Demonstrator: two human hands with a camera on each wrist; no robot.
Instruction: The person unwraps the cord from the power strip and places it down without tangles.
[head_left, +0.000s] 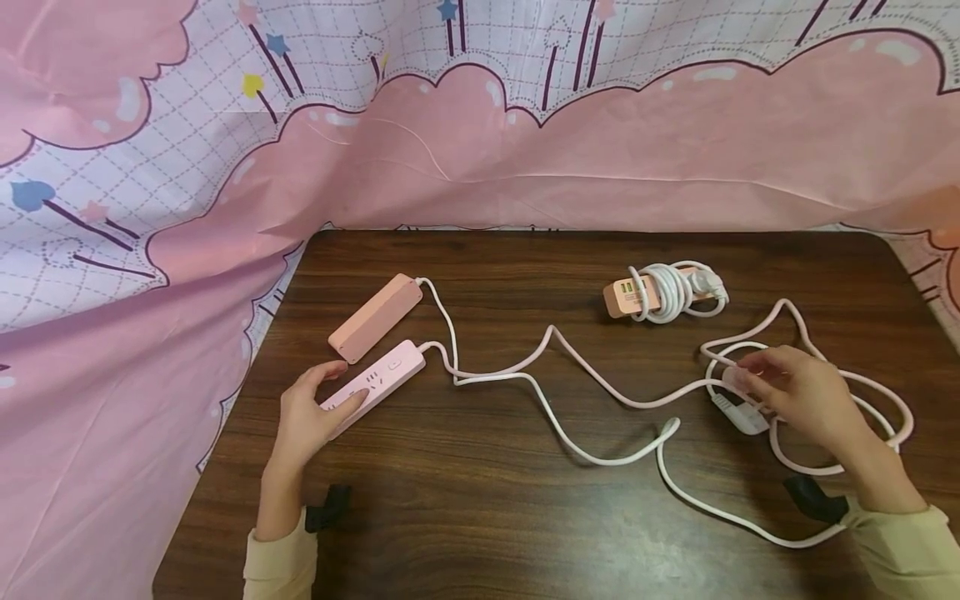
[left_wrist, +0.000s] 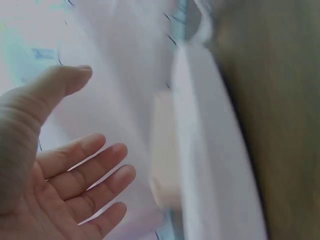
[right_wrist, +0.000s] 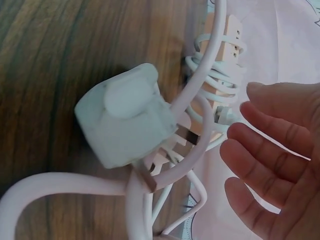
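My left hand (head_left: pixel 303 417) hovers at the near end of a pink power strip (head_left: pixel 396 367), thumb on one side and fingers on the other. In the left wrist view its fingers (left_wrist: pixel 100 175) are loosely bent and hold nothing; the strip looks blurred. Just behind lies a peach power strip (head_left: pixel 377 318), underside up. Over on the right, my right hand (head_left: pixel 813 400) is above a white plug (head_left: pixel 747 419) and a pale pink plug (head_left: pixel 733 380), partly covered by the fingers. The right wrist view has its relaxed fingers apart from the white plug (right_wrist: pixel 132 117), whose metal prongs show.
A third power strip (head_left: pixel 624 298), wrapped in its own white cord (head_left: pixel 663 292), lies at the back right. A pink cord (head_left: pixel 637 404) and a white cord (head_left: pixel 600 461) run across the dark wooden table (head_left: pixel 487 517), looping on the right. Patterned pink cloth (head_left: pixel 562 200) hangs behind.
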